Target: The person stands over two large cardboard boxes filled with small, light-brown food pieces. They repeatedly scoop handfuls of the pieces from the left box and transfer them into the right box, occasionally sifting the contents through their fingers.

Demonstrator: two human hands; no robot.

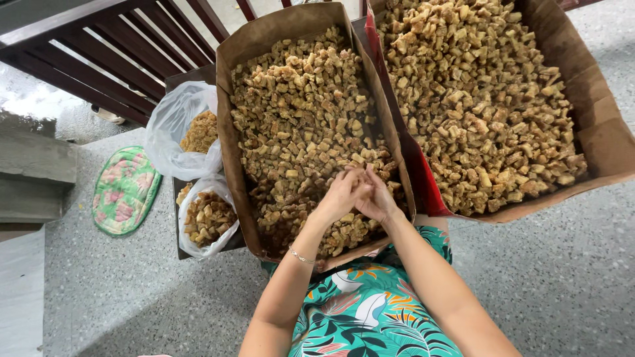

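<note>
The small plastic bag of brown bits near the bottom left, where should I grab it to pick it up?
Take the small plastic bag by its loose open rim at the top, coming from above. Its mouth gapes upward and the brown chunks lie heaped inside, so a side grip could tip them out. Gather the rim together first. Both hands are busy in the cardboard box beside it.

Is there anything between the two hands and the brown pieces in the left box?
Nothing visible. The left hand and right hand are together, directly on the brown pieces in the open left box; no lid or bag covers them.
</note>
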